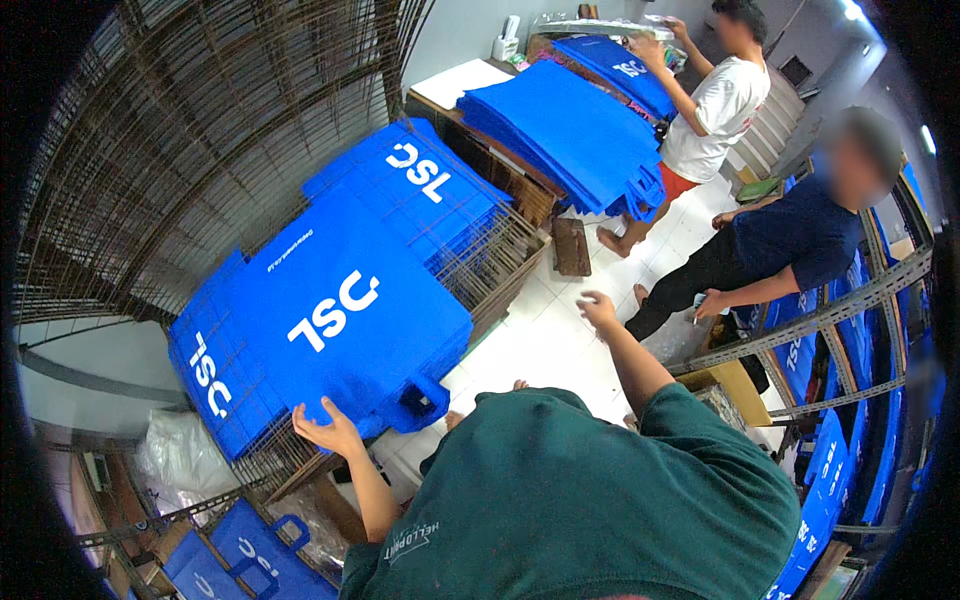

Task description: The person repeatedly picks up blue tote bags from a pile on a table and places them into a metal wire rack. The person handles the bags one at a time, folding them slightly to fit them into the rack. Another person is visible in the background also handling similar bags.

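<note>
My left hand is open, fingers apart, at the near edge of a blue fabric bag with white print. I cannot tell whether it touches the bag. The bag lies flat on top of a wire drying rack, its blue handle hanging toward me. Other printed blue bags lie around it on the same rack. To the right, my right hand is raised over the white floor, fingers loosely spread, with nothing in it.
Wire rack trays stand tilted up at the left. A pile of blue bags covers a table, where a person in white works. Another person in dark clothes stands at right beside metal shelving. A wooden block lies on the floor.
</note>
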{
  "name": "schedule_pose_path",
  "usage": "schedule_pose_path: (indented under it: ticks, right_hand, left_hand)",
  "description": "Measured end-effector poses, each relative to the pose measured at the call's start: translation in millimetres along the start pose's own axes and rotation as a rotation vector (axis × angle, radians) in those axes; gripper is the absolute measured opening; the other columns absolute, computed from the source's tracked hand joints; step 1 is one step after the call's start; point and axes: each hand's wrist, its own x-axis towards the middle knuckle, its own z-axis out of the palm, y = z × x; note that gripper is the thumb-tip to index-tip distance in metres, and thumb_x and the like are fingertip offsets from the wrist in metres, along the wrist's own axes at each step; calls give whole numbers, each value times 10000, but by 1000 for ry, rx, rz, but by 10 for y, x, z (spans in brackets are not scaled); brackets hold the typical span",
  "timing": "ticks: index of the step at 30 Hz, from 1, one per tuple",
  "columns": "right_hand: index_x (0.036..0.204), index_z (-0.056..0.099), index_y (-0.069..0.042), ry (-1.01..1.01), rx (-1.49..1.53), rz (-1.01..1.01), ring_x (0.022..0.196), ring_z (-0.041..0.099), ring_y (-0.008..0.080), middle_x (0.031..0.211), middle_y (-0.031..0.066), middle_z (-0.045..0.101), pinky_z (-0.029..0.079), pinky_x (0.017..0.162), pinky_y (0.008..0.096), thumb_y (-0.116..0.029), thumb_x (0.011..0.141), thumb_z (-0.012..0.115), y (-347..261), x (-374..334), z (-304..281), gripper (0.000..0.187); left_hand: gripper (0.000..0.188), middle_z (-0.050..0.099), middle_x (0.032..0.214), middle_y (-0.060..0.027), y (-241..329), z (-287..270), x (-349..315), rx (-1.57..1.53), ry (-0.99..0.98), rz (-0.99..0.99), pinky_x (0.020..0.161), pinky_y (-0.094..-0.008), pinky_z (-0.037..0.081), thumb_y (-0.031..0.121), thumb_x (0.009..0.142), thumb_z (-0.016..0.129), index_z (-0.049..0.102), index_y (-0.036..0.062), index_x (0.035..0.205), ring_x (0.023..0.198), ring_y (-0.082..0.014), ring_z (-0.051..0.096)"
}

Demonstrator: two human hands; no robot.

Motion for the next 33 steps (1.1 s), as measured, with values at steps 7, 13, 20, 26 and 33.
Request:
schedule_pose_path:
  ticks: [7, 13, 20, 26, 33]
  right_hand:
    - [1056, 568, -157, 40, 506, 359, 716, 577, 151, 870, 8, 604, 431, 703, 412, -242, 795, 608, 78, 437, -679, 277]
    - [1209, 445, -126, 24, 893, 172, 1027, 522, 261, 1140, 91, 530, 395, 875, 467, -497, 758, 615, -411, 1739, -1159, 608]
    - [1406, 41, -84, -47, 1453, 105, 1226, 362, 388, 1371, 270, 254, 309, 1006, 494, -646, 674, 626, -1015, 3081, -1763, 1093]
    - [1295, 338, -71, 2, 1367, 273, 1124, 449, 376, 1266, 215, 401, 378, 932, 527, -333, 792, 645, -1070, 4061, -1501, 645]
    - [1052, 500, -85, 3, 1157, 150, 925, 557, 264, 1063, 84, 555, 450, 808, 466, 21, 684, 643, -1175, 4285, -1614, 408]
  left_hand:
    - [482, 414, 1210, -147, 972, 536, 115, -322, -69, 186, 792, -362, 421, 122, 780, 671, 419, 4, 1174, 1047, -261, 485]
    - [488, 427, 1201, -137, 1524, 812, -362, -335, -126, 124, 740, -325, 433, 85, 770, 664, 412, 3, 1181, 980, -226, 502]
    - [463, 486, 1126, -127, 1905, 869, -1198, -238, -247, -60, 704, -300, 443, 102, 774, 652, 421, 1, 1161, 918, -206, 523]
    - [404, 525, 1047, -119, 2246, 797, -1342, -171, -231, -69, 655, -275, 457, 88, 777, 645, 450, 2, 1120, 848, -168, 539]
    - [279, 577, 926, -85, 2350, 871, -1555, -188, -348, -142, 671, -255, 466, 105, 782, 663, 543, 4, 1012, 811, -153, 572]
